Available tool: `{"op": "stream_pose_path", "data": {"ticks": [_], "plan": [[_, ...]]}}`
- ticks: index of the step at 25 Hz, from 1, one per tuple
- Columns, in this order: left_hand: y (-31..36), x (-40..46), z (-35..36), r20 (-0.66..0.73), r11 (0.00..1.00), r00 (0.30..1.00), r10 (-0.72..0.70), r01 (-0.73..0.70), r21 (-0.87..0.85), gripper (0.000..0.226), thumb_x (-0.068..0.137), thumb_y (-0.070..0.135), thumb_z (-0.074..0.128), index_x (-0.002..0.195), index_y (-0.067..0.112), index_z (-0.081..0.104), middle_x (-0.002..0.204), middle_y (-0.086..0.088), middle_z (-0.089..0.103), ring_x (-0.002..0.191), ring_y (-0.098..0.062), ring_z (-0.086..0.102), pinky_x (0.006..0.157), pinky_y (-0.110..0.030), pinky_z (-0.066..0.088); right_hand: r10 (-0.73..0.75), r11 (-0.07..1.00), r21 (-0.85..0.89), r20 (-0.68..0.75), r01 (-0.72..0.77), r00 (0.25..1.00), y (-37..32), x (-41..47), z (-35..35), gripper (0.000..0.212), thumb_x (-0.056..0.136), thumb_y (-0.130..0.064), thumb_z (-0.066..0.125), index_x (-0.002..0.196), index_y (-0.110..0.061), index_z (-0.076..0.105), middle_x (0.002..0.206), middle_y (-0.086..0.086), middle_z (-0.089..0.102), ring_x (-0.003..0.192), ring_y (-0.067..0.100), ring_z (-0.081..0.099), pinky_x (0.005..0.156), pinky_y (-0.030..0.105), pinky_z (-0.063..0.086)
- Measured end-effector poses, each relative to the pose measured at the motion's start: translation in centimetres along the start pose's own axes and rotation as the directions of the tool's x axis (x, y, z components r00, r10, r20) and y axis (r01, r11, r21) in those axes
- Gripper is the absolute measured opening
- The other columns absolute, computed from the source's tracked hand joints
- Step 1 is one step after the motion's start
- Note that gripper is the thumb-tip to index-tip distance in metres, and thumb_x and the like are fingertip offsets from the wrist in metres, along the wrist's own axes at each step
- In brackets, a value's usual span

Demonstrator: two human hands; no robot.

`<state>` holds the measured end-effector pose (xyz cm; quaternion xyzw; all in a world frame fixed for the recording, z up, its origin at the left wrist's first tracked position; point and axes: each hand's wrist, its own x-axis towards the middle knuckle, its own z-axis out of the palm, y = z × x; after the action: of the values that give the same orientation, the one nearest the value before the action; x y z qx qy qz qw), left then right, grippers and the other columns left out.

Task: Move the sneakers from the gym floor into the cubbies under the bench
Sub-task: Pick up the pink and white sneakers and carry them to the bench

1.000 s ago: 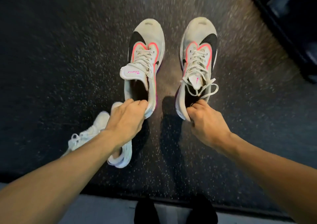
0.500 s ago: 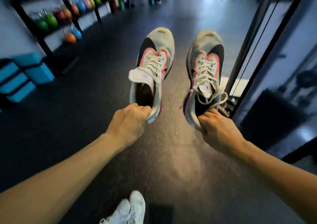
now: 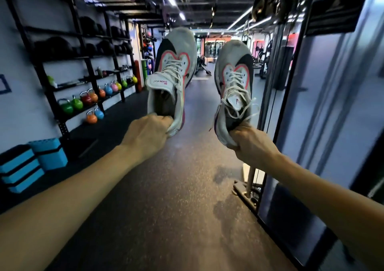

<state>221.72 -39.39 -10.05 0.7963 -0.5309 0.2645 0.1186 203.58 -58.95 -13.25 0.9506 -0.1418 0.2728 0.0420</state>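
Two grey-white sneakers with black side patches and pink trim hang in the air in front of me, toes pointing away. My left hand (image 3: 148, 134) grips the left sneaker (image 3: 173, 71) by its heel collar. My right hand (image 3: 252, 144) pinches the heel of the right sneaker (image 3: 233, 83), whose laces dangle loose. Both shoes are well above the dark rubber gym floor (image 3: 166, 198). No bench or cubbies are in view.
A black rack (image 3: 87, 67) with coloured kettlebells (image 3: 87, 98) and dark balls lines the left wall. Blue step blocks (image 3: 31, 164) are stacked at the lower left. A cable machine frame (image 3: 276, 108) and its base stand close on the right. A long aisle runs ahead.
Both sneakers were lifted off the floor and raised. My view tipped up from the floor to the aisle, and the white sneakers that lay near my feet have left the frame.
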Motion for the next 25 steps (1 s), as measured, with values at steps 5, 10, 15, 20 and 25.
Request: {"op": "stream_pose_path", "data": {"ticks": [5,10,15,20,25], "plan": [[1.6,-0.9,-7.1,-0.094,0.999,0.994,0.051,-0.049,0.023,0.011,0.087,0.023,0.059,0.093,0.015,0.057,0.090,-0.010,0.062,0.078,-0.033,0.060,0.062,-0.041,0.051,0.031,0.995,-0.095,-0.027,-0.033,0.999,-2.0,-1.6,-7.5,0.004,0.079,-0.010,0.058,0.082,-0.011,0.060,0.095,0.008,0.060,0.072,0.031,0.060,0.059,0.042,0.053],[3.4,-3.6,-12.1,-0.145,0.993,0.982,0.119,-0.117,0.022,0.008,0.087,0.018,0.058,0.094,0.014,0.057,0.090,-0.008,0.064,0.081,-0.031,0.060,0.062,-0.043,0.052,0.054,0.983,-0.174,-0.056,-0.063,0.997,-3.9,-4.6,-13.4,0.013,0.083,-0.012,0.055,0.093,-0.015,0.064,0.103,0.002,0.059,0.077,0.022,0.060,0.058,0.026,0.044],[6.6,-6.8,-16.1,-0.161,0.988,0.975,0.154,-0.148,0.052,0.010,0.084,0.011,0.058,0.093,0.016,0.057,0.089,-0.007,0.064,0.079,-0.028,0.061,0.062,-0.041,0.054,0.074,0.977,-0.194,-0.058,-0.084,0.996,-5.6,-9.8,-18.6,0.016,0.084,-0.013,0.055,0.097,-0.017,0.064,0.107,0.001,0.057,0.077,0.019,0.060,0.061,0.027,0.049],[11.9,-11.6,-20.6,-0.189,0.982,0.965,0.182,-0.168,0.088,0.011,0.079,0.008,0.062,0.086,0.015,0.058,0.082,-0.007,0.064,0.074,-0.029,0.060,0.056,-0.041,0.053,0.103,0.973,-0.200,-0.063,-0.113,0.993,-7.6,-17.0,-24.3,0.014,0.082,-0.012,0.055,0.094,-0.016,0.061,0.106,0.002,0.055,0.079,0.020,0.060,0.064,0.035,0.054],[18.3,-17.8,-25.7,-0.220,0.975,0.952,0.214,-0.196,0.100,0.018,0.071,0.008,0.071,0.075,0.014,0.054,0.068,-0.007,0.061,0.064,-0.029,0.058,0.044,-0.032,0.045,0.138,0.961,-0.231,-0.061,-0.148,0.989,-10.3,-25.7,-30.7,0.015,0.080,-0.012,0.056,0.092,-0.017,0.062,0.106,0.000,0.055,0.081,0.020,0.059,0.059,0.029,0.046]]}}
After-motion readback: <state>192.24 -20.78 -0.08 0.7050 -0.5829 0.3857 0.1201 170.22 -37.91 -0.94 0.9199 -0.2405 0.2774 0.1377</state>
